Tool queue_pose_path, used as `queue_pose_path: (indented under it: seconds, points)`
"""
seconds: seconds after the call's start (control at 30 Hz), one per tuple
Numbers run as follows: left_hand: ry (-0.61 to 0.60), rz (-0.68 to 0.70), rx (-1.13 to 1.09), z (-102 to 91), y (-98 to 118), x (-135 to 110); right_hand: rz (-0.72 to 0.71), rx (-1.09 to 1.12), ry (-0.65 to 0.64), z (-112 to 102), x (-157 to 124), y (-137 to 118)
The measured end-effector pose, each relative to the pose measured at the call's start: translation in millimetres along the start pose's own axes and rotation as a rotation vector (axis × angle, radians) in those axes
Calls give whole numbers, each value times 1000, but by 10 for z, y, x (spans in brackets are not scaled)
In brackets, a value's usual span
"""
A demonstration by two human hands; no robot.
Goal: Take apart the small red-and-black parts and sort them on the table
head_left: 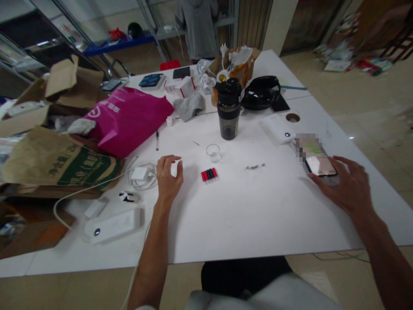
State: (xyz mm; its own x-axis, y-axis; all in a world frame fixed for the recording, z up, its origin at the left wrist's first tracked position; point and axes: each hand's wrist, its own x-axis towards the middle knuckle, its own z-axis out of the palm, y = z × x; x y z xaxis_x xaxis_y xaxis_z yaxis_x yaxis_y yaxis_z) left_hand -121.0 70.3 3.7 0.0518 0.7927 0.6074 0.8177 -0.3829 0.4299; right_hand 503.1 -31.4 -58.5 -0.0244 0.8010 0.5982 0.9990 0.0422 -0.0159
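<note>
My left hand (169,178) hovers over the table with its fingers curved and the thumb apart from them, nothing visible between. To its right lies a row of several small red and black cylinders (209,174) with pale ends. Beyond the row stands a small clear glass cup (213,153). Several tiny dark metal pieces (255,166) lie in a line farther right. At the right, my right hand (350,185) has its thumb and fingers about the near end of a smartphone (321,164) whose screen is lit; the palm side is hidden.
A black shaker bottle (229,114) stands behind the cup. White power banks (118,224), a coiled charging cable (143,181), a pink bag (129,116) and cardboard boxes (29,232) crowd the left. A black case (262,92) and tape roll (293,117) lie back right.
</note>
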Motion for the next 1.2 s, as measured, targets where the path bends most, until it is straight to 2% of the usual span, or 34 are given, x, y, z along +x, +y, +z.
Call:
queue_pose_path:
  seconds: [0.13,0.43,0.7,0.9,1.03,1.13,1.2]
  points:
    - [0,-7,-3,1,-1,-3,9,4,-4,-1,-3,-5]
    - [-1,-5,-4,-12,16,3,-2,59,76,-54,-6,20]
    - [15,-33,-7,-24,28,15,-120,126,168,-171,-27,50]
    - [20,-40,3,-33,48,8,-124,113,131,-166,-6,38]
    - [26,-29,-7,-41,40,25,-151,111,162,-152,1,37]
    - [63,-4,-15,-61,128,53,-169,128,204,-148,7,36]
    - [114,45,-66,-75,321,27,-163,123,207,-146,10,34]
